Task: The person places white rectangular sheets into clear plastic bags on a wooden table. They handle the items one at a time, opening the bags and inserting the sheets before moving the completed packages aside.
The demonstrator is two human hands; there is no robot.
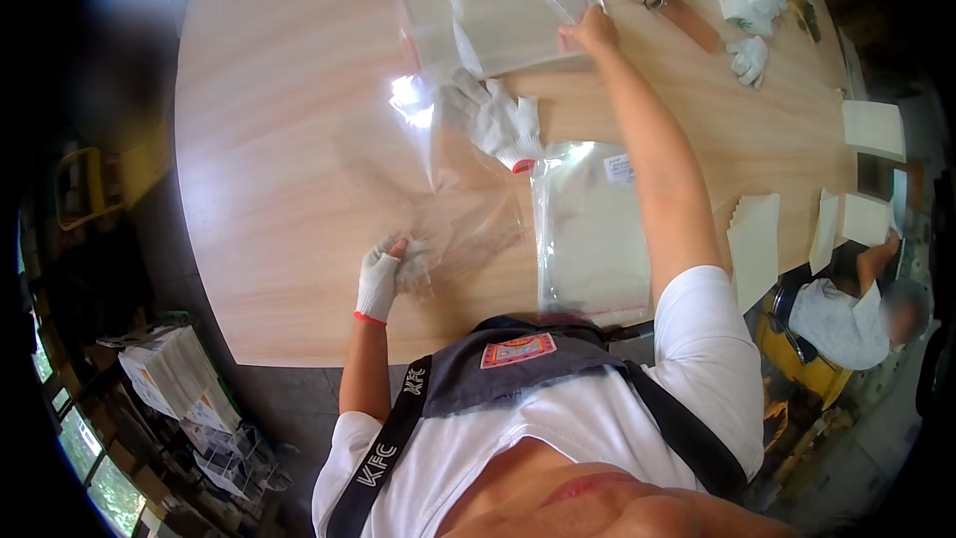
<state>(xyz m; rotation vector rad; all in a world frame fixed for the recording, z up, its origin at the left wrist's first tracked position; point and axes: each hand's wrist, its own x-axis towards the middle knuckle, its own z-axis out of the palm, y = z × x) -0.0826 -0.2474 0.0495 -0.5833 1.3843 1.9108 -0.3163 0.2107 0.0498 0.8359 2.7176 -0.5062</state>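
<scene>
Beyond your left grip, closed on clear film, your right grip touches clear sleeves, its closure unclear, a handling step seemingly calling next for light fingertip control.

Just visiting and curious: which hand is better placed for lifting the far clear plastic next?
The right hand, likely: it is bare and at the edge of the far clear plastic. The gloved left hand is nearer the body, gripping crumpled clear film.

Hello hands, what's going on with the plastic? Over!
Left hand gloved, gripping clear plastic film. Bare right hand at right edge of clear plastic stack. Loose white glove lying between hands.
</scene>
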